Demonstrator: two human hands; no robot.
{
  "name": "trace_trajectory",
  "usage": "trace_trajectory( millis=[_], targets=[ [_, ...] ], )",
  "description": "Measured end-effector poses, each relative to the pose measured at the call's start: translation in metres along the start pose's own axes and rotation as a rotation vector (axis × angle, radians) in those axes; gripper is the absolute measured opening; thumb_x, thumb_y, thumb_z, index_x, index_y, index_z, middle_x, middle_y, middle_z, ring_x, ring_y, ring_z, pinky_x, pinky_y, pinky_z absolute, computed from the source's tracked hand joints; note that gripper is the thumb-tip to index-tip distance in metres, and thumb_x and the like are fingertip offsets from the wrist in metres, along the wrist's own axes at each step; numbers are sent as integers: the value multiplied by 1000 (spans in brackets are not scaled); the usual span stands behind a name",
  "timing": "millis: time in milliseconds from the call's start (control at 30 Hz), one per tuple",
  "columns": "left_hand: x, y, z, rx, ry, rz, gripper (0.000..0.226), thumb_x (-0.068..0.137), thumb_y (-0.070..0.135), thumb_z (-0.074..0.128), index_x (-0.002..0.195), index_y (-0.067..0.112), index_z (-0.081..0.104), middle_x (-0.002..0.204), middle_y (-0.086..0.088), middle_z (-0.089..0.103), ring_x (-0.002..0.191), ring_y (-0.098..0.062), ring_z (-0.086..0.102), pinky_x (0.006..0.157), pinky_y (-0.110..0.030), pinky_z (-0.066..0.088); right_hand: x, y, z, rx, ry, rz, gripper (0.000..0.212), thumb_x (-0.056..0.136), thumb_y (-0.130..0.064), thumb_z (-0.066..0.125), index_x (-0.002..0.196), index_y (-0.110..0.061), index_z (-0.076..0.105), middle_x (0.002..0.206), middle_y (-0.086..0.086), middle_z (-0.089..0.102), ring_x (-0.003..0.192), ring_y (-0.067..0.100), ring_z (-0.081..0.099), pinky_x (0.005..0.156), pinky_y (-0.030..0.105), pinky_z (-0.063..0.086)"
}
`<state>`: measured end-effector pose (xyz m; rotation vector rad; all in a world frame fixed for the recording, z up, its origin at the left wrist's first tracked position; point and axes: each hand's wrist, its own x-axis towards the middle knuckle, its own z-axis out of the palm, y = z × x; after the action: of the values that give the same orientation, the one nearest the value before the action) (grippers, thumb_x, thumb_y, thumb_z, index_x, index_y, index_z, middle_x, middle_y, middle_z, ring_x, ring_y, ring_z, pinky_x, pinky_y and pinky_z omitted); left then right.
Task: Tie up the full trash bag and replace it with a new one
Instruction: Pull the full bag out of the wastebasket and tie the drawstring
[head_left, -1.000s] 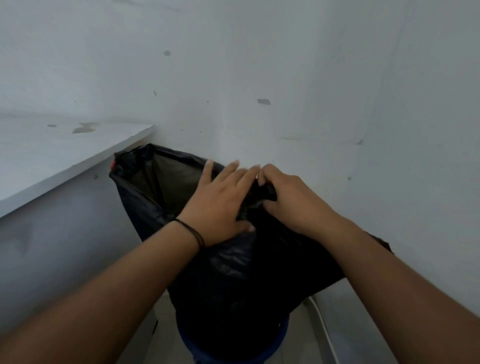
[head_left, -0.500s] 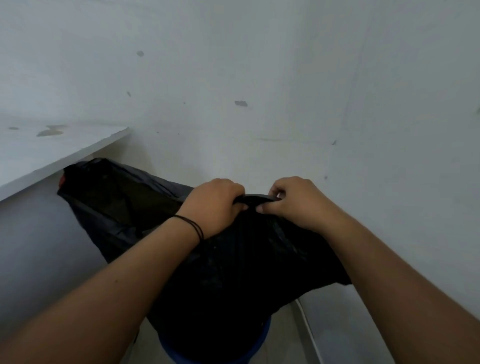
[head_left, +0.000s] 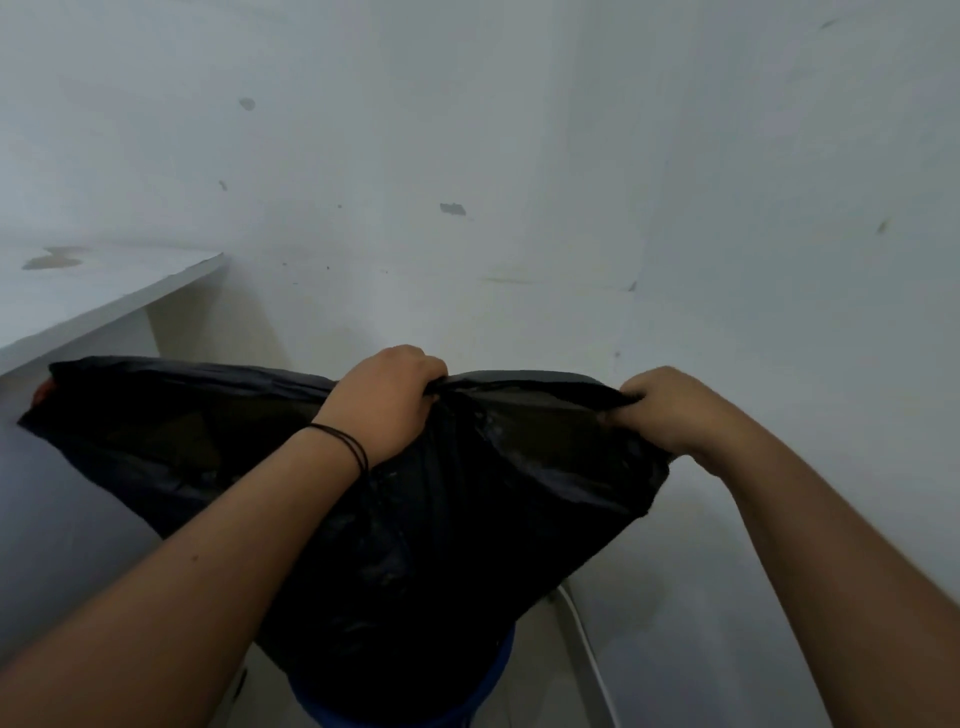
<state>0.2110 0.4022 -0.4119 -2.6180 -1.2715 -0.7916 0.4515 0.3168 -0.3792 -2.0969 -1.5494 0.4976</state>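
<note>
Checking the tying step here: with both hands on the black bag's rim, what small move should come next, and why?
Probably draw the two hands together to gather the rim for a knot. The left hand and right hand each grip the black trash bag at its top edge, the stretch between them pulled taut, and its mouth still gapes toward the far left corner.

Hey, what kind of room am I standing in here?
Probably a plain indoor corner, perhaps a utility or work room: scuffed white walls, a white countertop on the left, and a black trash bag in a blue bin.

Bare forearms; thin black cord bracelet (head_left: 347, 446) on left wrist
</note>
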Motion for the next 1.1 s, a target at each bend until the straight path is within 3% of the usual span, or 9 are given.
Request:
trace_trajectory(
  millis=[100,200,433,600,700,800,900,1000,1100],
  targets=[
    [1,7,4,-63,11,35,16,84,4,50,91,7,64,86,-8,59,86,-26,56,70,-31,41,-2,-1,-6,395,91,94,19,91,-10,55,74,-2,59,65,15,58,48,21,56,40,23,49],
    [6,10,7,-108,24,26,22,84,1,49,96,11,64,88,-7,60,87,-23,55,71,-27,39,-6,1,-12,636,98,148,15,93,-8,49,83,-3,58,68,14,59,44,18,54,48,29,53],
    [12,7,8,-148,46,-23,32,85,2,52,113,14,61,99,-9,66,93,-25,60,75,-23,38,-27,17,-5,244,-12,124,35,78,-35,72,104,-18,55,98,3,63,89,21,62,73,39,52],
    [14,4,10,-138,53,-71,29,86,2,47,109,13,61,98,-10,65,92,-28,59,76,-29,42,-34,25,14,137,-13,153,16,82,-26,69,87,-16,58,91,12,67,71,23,66,58,30,51],
    [13,5,14,-128,59,-95,28,83,-1,44,101,12,62,94,-10,62,89,-29,57,72,-29,39,-32,32,23,299,101,145,16,85,-17,65,93,-4,64,82,14,66,56,20,60,48,26,47],
    [11,8,17,-130,50,-95,32,82,-3,43,104,12,60,95,-9,59,91,-28,55,73,-29,39,-30,33,24,501,260,100,13,85,-12,65,82,-1,62,72,16,63,53,22,59,52,32,55],
    [11,11,20,-142,46,-103,42,82,-4,43,119,12,55,107,-10,58,101,-28,54,83,-31,42,-32,29,22,668,249,87,10,87,-5,62,78,-2,60,70,18,64,54,22,62,57,34,60],
    [13,13,22,-151,15,-128,54,83,-3,46,133,15,44,120,-9,55,109,-26,52,90,-32,43,-32,27,16,546,303,66,12,85,-9,65,79,0,63,62,17,65,50,23,62,59,36,59],
    [5,29,28,-305,76,-12,64,79,23,51,141,19,34,138,-5,44,129,-22,40,111,-37,28,-27,17,1,455,391,25,16,83,-13,67,71,-3,64,51,11,62,45,22,59,61,38,60]
  ],
)
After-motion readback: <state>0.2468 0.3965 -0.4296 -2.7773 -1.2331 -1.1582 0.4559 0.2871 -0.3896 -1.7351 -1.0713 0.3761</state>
